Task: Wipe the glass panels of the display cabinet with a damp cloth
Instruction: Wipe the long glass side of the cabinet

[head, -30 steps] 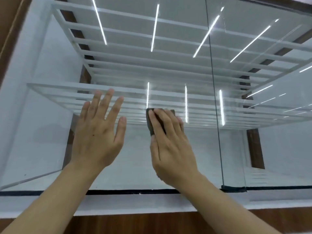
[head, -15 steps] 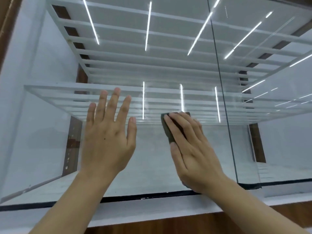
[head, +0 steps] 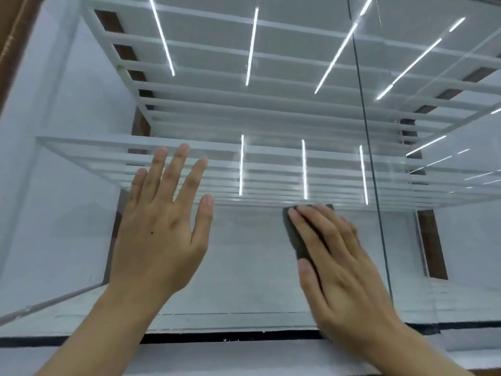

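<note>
The display cabinet's front glass panel point(head: 249, 267) fills the view, with white shelves behind it. My left hand point(head: 162, 226) lies flat against the glass, fingers straight and spread. My right hand point(head: 339, 270) presses a dark grey cloth point(head: 296, 240) onto the glass with straight fingers. Only the cloth's left edge and top corner show from under the fingers; the rest is hidden by the hand.
A vertical seam point(head: 371, 158) between two glass panels runs just right of my right hand. A black strip point(head: 217, 336) and a white ledge border the panel's lower edge. Ceiling light strips reflect in the glass. A brown wooden frame point(head: 16, 36) stands at the far left.
My right hand has slid the cloth to the right across the glass, toward the seam. My left hand stays flat on the glass.
</note>
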